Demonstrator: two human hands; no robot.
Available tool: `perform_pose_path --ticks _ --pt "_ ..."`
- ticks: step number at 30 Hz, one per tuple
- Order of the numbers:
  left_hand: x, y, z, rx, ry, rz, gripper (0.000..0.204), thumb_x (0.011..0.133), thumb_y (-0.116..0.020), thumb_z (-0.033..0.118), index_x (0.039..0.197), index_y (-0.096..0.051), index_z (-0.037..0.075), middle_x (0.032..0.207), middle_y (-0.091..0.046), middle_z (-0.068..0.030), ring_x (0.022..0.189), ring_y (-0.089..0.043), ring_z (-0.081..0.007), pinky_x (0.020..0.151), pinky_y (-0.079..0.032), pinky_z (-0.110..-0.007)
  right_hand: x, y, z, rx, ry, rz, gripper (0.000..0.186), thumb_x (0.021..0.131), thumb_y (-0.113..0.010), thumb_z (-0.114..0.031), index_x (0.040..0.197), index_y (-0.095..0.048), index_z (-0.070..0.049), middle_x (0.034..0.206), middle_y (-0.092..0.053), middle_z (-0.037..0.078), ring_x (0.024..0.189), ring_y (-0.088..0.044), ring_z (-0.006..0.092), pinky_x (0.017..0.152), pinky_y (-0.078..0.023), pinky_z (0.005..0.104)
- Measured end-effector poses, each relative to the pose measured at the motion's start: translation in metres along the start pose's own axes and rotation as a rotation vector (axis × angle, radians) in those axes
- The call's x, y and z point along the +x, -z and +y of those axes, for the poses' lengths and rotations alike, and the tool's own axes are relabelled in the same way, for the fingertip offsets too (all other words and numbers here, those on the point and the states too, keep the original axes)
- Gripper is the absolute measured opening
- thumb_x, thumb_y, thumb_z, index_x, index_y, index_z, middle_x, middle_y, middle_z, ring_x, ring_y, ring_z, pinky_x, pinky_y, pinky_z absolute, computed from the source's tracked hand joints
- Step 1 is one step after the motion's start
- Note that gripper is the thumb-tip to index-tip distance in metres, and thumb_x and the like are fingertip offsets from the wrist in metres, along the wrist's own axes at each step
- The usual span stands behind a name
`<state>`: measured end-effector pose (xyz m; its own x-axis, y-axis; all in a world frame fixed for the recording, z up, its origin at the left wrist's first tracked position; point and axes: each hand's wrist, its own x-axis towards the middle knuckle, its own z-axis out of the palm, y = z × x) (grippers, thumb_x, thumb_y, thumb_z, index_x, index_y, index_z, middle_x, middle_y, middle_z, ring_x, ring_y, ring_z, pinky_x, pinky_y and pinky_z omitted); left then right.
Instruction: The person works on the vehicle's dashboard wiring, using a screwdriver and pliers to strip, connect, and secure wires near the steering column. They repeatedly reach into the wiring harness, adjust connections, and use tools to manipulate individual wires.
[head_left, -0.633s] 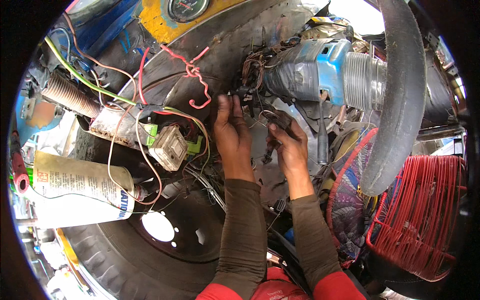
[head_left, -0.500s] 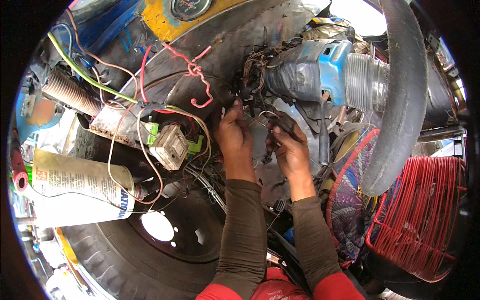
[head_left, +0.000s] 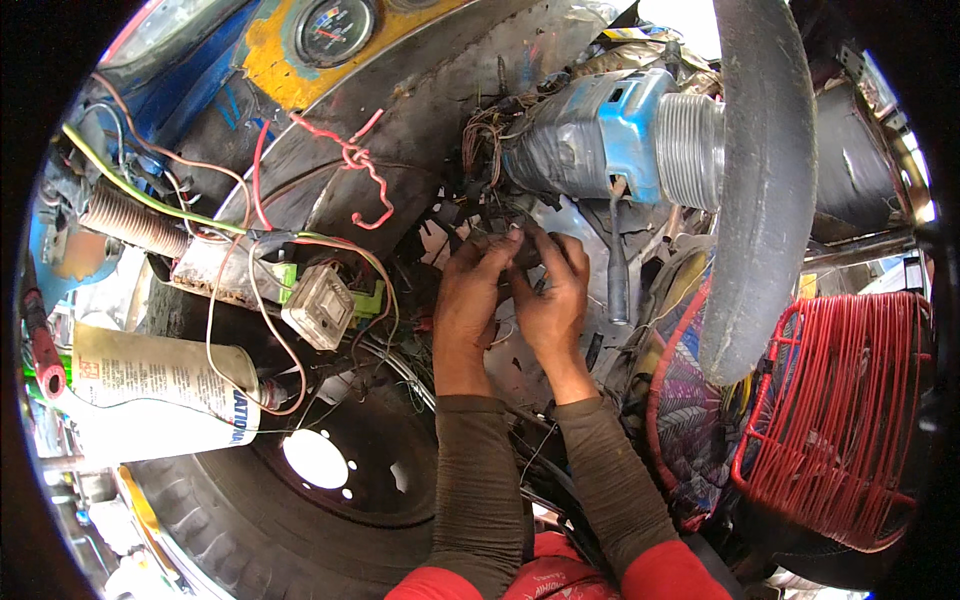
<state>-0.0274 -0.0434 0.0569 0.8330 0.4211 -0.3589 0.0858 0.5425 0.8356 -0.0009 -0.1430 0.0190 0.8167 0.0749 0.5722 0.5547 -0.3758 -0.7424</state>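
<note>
My left hand (head_left: 466, 300) and my right hand (head_left: 552, 300) are close together, below the end of the steering column (head_left: 575, 135). Fingers and thumbs of both meet in a pinch around a small dark piece, perhaps wiring; it is mostly hidden by the fingers. Just above the fingertips hangs a tangled bundle of thin brown wires (head_left: 485, 140). A thin pale wire shows between my palms. To the left of my hands, a twisted red wire (head_left: 372, 180) dangles in front of the grey metal panel (head_left: 400, 110).
A black steering wheel rim (head_left: 765, 200) crosses the right side, beside a red-corded chair (head_left: 840, 420). A dark lever (head_left: 618, 260) hangs under the column. Left are a pale cylindrical canister (head_left: 165, 385), a clear-cased box (head_left: 318, 305), loose wires and a tyre (head_left: 230, 520). A round gauge (head_left: 335, 32) sits above.
My right hand has moved left and up to join my left hand; the dark wired piece it held is now mostly hidden. The whole view has shifted slightly.
</note>
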Motion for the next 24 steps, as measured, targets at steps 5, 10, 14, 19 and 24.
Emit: perform_pose_path --ticks 5,10,14,19,24 --pt "0.008 0.011 0.005 -0.025 0.023 0.023 0.037 0.087 -0.08 0.016 0.115 -0.067 -0.004 0.108 -0.071 -0.0107 0.093 -0.068 -0.0194 0.075 -0.058 -0.032 -0.005 0.004 0.011 0.195 -0.12 -0.128 0.063 0.073 -0.069 0.011 0.134 -0.064 -0.005 0.122 -0.063 0.013 0.105 -0.063 0.0294 0.091 -0.053 0.0368" --pt "0.023 0.014 0.002 -0.236 -0.008 0.137 0.017 0.093 -0.074 0.012 0.104 -0.071 0.0 0.105 -0.07 -0.0084 0.1 -0.066 -0.0221 0.088 -0.057 -0.039 -0.002 0.006 0.049 -0.006 -0.116 -0.096 0.065 0.079 -0.07 0.007 0.141 -0.059 -0.008 0.13 -0.061 0.01 0.112 -0.063 0.0241 0.088 -0.054 0.0321" --pt "0.026 0.01 -0.002 -0.197 -0.03 0.182 0.013 0.094 -0.073 0.011 0.103 -0.071 0.002 0.106 -0.07 -0.0074 0.103 -0.065 -0.0202 0.09 -0.056 -0.037 0.005 -0.017 0.071 0.09 -0.162 -0.16 0.064 0.084 -0.076 -0.001 0.144 -0.055 -0.002 0.131 -0.061 0.01 0.107 -0.065 0.0195 0.085 -0.054 0.0288" --pt "0.027 0.014 -0.006 -0.265 -0.056 0.183 0.014 0.093 -0.074 0.01 0.105 -0.071 0.004 0.105 -0.07 -0.0067 0.102 -0.065 -0.0199 0.088 -0.056 -0.036 0.011 -0.03 0.074 0.484 -0.39 -0.258 0.059 0.087 -0.077 -0.001 0.142 -0.056 0.001 0.119 -0.068 0.01 0.098 -0.066 0.0165 0.082 -0.054 0.0278" --pt "0.032 0.018 -0.016 -0.196 -0.039 0.133 0.018 0.092 -0.074 0.008 0.108 -0.069 0.002 0.106 -0.071 -0.0074 0.096 -0.067 -0.0216 0.086 -0.056 -0.037 0.01 -0.016 0.06 0.563 -0.478 -0.301 0.053 0.088 -0.075 0.003 0.138 -0.059 0.002 0.111 -0.07 0.008 0.088 -0.065 0.013 0.076 -0.053 0.0268"
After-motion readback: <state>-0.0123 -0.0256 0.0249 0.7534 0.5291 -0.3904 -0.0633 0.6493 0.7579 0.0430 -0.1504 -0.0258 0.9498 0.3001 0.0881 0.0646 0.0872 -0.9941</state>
